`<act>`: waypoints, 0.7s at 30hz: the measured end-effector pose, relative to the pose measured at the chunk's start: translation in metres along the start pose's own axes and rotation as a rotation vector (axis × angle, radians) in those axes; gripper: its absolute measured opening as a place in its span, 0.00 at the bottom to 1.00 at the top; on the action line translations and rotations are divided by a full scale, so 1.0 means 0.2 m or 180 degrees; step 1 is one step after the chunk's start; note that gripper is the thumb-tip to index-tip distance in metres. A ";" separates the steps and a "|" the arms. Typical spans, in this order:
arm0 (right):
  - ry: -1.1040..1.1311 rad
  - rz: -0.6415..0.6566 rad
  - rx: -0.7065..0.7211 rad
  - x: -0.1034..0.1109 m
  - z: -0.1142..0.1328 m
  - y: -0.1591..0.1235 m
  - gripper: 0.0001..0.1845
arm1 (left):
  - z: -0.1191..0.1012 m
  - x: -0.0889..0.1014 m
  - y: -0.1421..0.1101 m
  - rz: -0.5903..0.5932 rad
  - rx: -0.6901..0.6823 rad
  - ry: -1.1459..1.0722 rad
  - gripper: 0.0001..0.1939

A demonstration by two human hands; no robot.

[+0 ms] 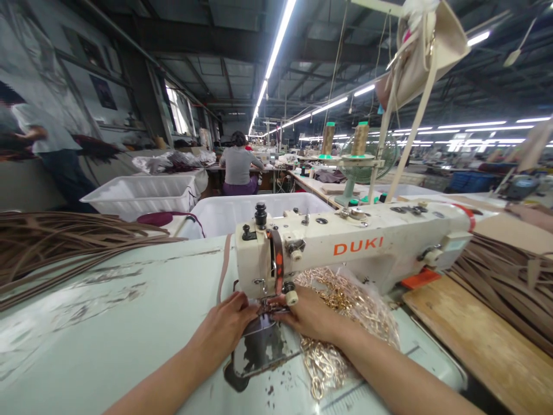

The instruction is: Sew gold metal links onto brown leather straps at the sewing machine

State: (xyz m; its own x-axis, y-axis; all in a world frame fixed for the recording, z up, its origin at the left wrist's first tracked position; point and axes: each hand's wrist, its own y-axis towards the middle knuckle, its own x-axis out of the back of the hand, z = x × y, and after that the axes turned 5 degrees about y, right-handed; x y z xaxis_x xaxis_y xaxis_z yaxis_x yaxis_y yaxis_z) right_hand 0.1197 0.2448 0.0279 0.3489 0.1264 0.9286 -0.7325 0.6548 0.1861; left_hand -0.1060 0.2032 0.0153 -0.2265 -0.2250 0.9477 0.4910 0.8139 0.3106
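Note:
A white sewing machine [358, 248] marked DUKI stands on a pale green table [108, 323]. Both my hands lie at its needle. My left hand [228, 325] rests on the metal plate [259, 349] with its fingers pressed down on a small dark piece under the presser foot. My right hand [309, 314] pinches the same piece from the right, under the machine's arm. A thin brown strap [223, 268] runs back from the needle across the table. A clear bag of gold metal buckles [345, 311] lies beside and under my right wrist.
Heaps of brown straps lie at the left [52, 242] and the right [510, 288], the latter on a wooden board [475, 334]. White plastic bins [142, 196] stand behind the table. Thread cones [360, 138] and a beige bag [427, 52] hang above. Other people work farther back [237, 164].

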 end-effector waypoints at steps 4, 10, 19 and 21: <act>-0.0049 -0.0182 -0.0059 0.00 0.01 0.00 0.17 | -0.12 -0.05 -0.09 0.0512 -0.0105 0.0956 0.27; -0.0246 -0.0479 -0.0302 -0.07 0.09 0.00 0.18 | -0.32 0.05 -0.10 0.0919 -0.0021 -0.0278 0.18; -0.0242 -0.0444 -0.0343 -0.11 0.06 0.01 0.15 | -0.18 0.12 -0.06 0.0949 0.0675 -0.0939 0.18; -0.0237 -0.0457 -0.0355 -0.12 0.06 0.02 0.14 | -0.18 0.07 -0.08 0.0888 0.0432 -0.0577 0.21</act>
State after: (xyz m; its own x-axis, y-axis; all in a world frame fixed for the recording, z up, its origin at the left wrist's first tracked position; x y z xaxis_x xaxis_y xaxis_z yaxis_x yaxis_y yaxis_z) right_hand 0.1019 0.2347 0.0104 0.3979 -0.0270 0.9170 -0.6075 0.7413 0.2855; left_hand -0.0857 0.1678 0.0263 -0.2510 0.1047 0.9623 0.4415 0.8971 0.0176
